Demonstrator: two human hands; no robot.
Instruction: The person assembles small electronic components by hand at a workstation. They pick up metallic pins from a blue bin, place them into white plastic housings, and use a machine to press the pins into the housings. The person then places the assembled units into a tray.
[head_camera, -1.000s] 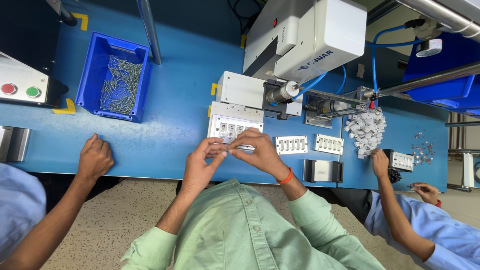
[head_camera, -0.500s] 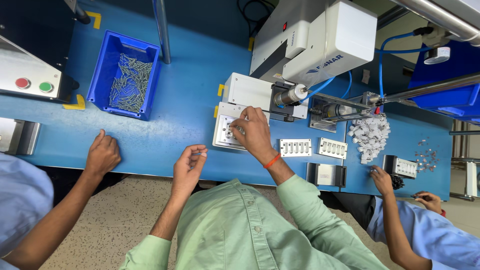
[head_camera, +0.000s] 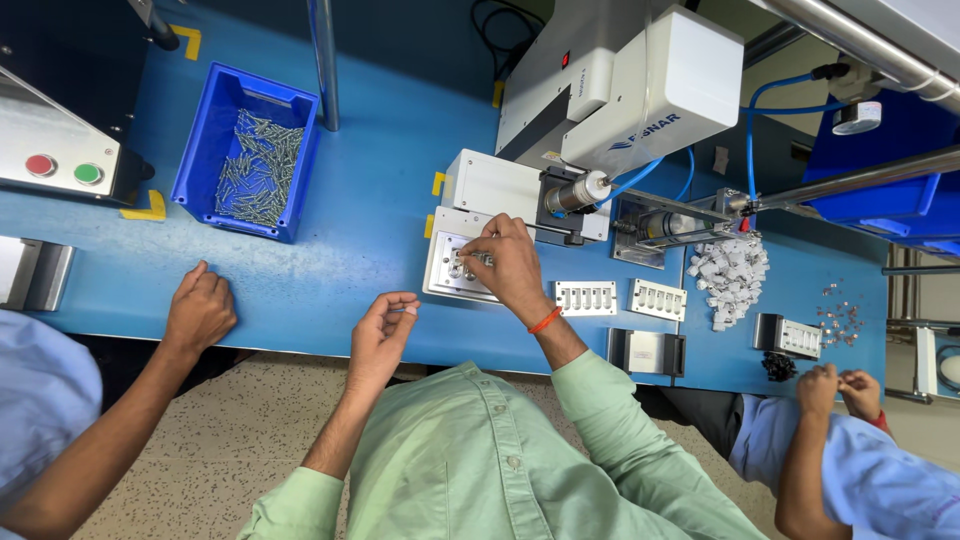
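My right hand (head_camera: 512, 266), with an orange band on its wrist, rests over a white fixture plate (head_camera: 441, 283) in front of a white machine (head_camera: 618, 92). Its fingertips pinch a small metal part (head_camera: 481, 258) against the plate. My left hand (head_camera: 382, 331) hovers near the front edge of the blue table (head_camera: 370, 215), fingers curled, with a tiny metal piece pinched at the fingertips. Both arms wear light green sleeves.
A blue bin (head_camera: 245, 152) of metal pins stands at the back left. Two white slotted blocks (head_camera: 586, 297) and a heap of small white parts (head_camera: 730, 274) lie to the right. A co-worker's hand (head_camera: 199, 311) rests at left; another person's hands (head_camera: 840, 391) work at right.
My right hand left my left hand and reached forward onto the fixture plate. My left hand drew back toward the table's front edge.
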